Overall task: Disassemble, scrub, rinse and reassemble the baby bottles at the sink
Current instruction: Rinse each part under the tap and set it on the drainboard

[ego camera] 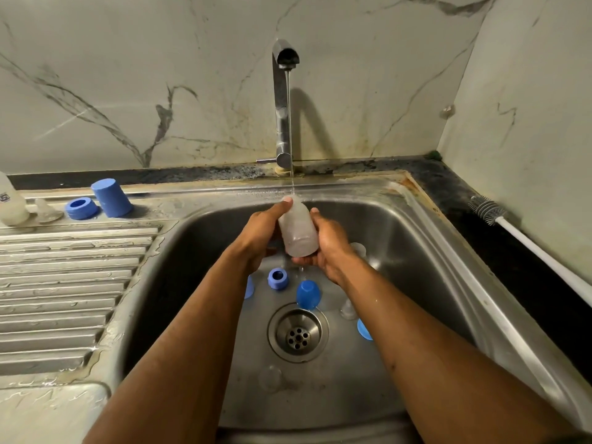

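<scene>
You hold one clear baby bottle (298,228) over the sink (416,238), tilted with its neck toward the back edge, where the thin stream from the tap (283,104) meets it. Your left hand (261,238) grips the bottle's left side, fingers curled behind it and the thumb laid along it up to the neck. Your right hand (326,248) cups the base and right side, thumb curled onto the front of the bottle.

Below your hands, on the sink floor near the drain (298,336), lie a blue collar ring (278,278), a blue cap (308,294), further blue pieces partly hidden by your forearms, and clear parts too faint to identify. On the drainboard's far edge stand a second bottle (11,203), a clear teat (46,211), another blue ring (80,208) and a blue cap (111,197). A bottle brush (499,216) lies on the dark worktop along the sink's right edge.
</scene>
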